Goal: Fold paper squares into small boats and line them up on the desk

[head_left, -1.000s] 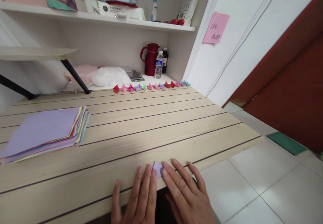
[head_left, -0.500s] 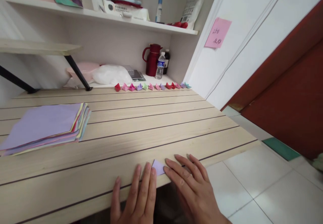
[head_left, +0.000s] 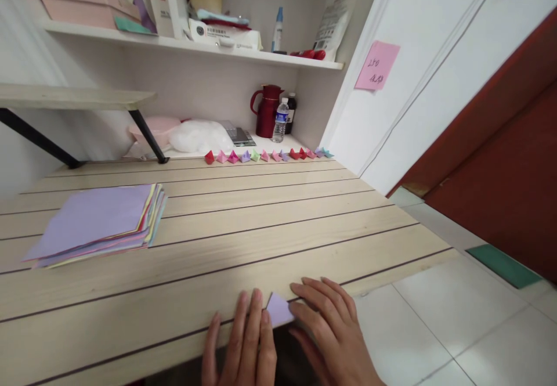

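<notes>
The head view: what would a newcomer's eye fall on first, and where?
Probably the row of small, multicoloured folded-paper pieces, along the far edge of the pale wooden table with dark lines. The stack of coloured paper sheets, lilac on top, at the table's left might come next, then the small lilac paper piece at the near edge, touched by the left hand and right hand.

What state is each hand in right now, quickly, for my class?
Left hand: open, fingers extended, fingertip touching the folded lilac paper.
Right hand: open, fingers loosely curved, fingertip at the paper's right corner.
</notes>
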Tool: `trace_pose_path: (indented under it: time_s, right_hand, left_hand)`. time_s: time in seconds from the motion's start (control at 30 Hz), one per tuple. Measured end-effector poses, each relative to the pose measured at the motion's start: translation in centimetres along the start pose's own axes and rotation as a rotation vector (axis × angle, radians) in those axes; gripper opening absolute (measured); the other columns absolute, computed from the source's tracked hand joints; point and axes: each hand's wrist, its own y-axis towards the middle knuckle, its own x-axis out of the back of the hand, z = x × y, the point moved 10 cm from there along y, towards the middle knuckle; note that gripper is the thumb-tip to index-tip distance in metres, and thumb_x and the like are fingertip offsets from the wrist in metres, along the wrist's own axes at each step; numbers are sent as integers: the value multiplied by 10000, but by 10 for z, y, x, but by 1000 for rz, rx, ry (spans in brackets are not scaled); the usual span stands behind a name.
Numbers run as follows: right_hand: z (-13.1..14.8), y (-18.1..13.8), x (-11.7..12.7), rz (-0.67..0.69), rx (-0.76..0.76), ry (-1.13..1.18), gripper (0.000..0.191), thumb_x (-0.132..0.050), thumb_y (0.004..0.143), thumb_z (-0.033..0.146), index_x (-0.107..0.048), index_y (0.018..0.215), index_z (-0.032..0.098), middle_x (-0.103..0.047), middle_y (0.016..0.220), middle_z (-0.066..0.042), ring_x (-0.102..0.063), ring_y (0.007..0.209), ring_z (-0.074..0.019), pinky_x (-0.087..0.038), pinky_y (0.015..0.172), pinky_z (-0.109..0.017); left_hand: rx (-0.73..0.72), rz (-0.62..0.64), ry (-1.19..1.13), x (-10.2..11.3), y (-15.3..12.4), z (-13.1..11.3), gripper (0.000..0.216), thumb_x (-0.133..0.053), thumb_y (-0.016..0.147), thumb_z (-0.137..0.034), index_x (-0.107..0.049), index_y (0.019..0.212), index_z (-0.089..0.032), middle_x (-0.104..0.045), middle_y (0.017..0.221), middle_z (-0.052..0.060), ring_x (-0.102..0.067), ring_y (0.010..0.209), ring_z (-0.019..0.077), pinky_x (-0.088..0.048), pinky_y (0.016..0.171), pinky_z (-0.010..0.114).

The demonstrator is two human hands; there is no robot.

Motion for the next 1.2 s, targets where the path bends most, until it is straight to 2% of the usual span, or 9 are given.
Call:
trace_pose_path:
  time_s: [0.13, 0.33, 0.47, 0.53, 0.67, 0.83, 0.9, 1.03, 1.2]
  right_hand:
    - [-1, 5, 3, -25, -36, 37, 404, -497, 926, 60, -625, 1253, 261, -674, 1154, -72, -570, 1115, -255, -381, 956, -471]
    - [9, 18, 25, -196, 18, 208, 247, -508, 968, 100, -720, 1045, 201, -707, 849, -39, -591, 828, -196, -382, 847, -405]
    - [3, 32, 32, -114, -20, 435, 175, -569, 959, 152, -724, 1022, 205, -701, 819, -29, -592, 767, -178, -398, 797, -362]
    - [-19, 42, 25, -27, -218, 622, 97, -637, 932, 219, -733, 949, 224, -687, 788, -9, -585, 735, -162, -406, 722, -313]
    - [-72, 61, -12, 75, -824, 1072, 250, -724, 846, 399, -689, 705, 195, -638, 682, 12, -539, 687, -137, -380, 646, -255]
    - [-95, 137, -46, -41, -932, 1467, 344, -848, 679, 426, -642, 641, 153, -629, 612, 7, -495, 612, -105, -377, 653, -243]
    - [-104, 163, -63, -102, -954, 1545, 374, -879, 619, 439, -646, 661, 150, -634, 616, 5, -485, 575, -95, -371, 610, -239]
    - [-123, 185, -98, -201, -998, 1588, 444, -881, 578, 501, -620, 698, 163, -616, 622, 22, -484, 566, -85, -369, 580, -224]
    - [-132, 173, -132, -228, -1068, 1634, 463, -881, 577, 515, -600, 675, 160, -573, 571, 33, -454, 526, -78, -352, 545, -220]
  left_hand:
    - [-1, 10, -80, 2, 2, 4, 141, -568, 909, -150, -671, 1006, -157, -689, 1252, 79, -668, 1120, 215, -219, 1200, 461]
    - [81, 33, -206, 4, 8, 18, 148, -602, 879, -117, -654, 1000, -187, -718, 1213, 44, -672, 1102, 190, -240, 1163, 377]
    - [137, 138, -417, 1, 11, 36, 149, -571, 887, -193, -633, 1005, -260, -752, 1132, -25, -675, 1063, 156, -326, 1048, 284]
    - [310, 180, -551, -4, 15, 58, 267, -602, 885, -319, -601, 1151, -302, -746, 1109, -27, -684, 1002, 169, -395, 970, 291]
    - [782, 280, -934, -41, 29, 97, 596, -701, 760, -527, -535, 1300, -333, -634, 1304, 61, -640, 1090, 275, -457, 933, 398]
    - [1103, 382, -1455, -120, 80, 106, 903, -789, 533, -710, -552, 1274, -252, -507, 1395, 201, -632, 1087, 358, -496, 860, 481]
    - [1235, 341, -1514, -148, 96, 120, 845, -812, 537, -680, -587, 1227, -246, -531, 1372, 191, -615, 1124, 351, -469, 920, 493]
    - [1245, 235, -1511, -182, 121, 153, 766, -802, 637, -609, -531, 1251, -241, -534, 1367, 169, -545, 1250, 295, -454, 980, 410]
    - [1170, 191, -1519, -195, 128, 174, 728, -790, 687, -557, -493, 1272, -241, -509, 1405, 143, -548, 1254, 259, -475, 973, 349]
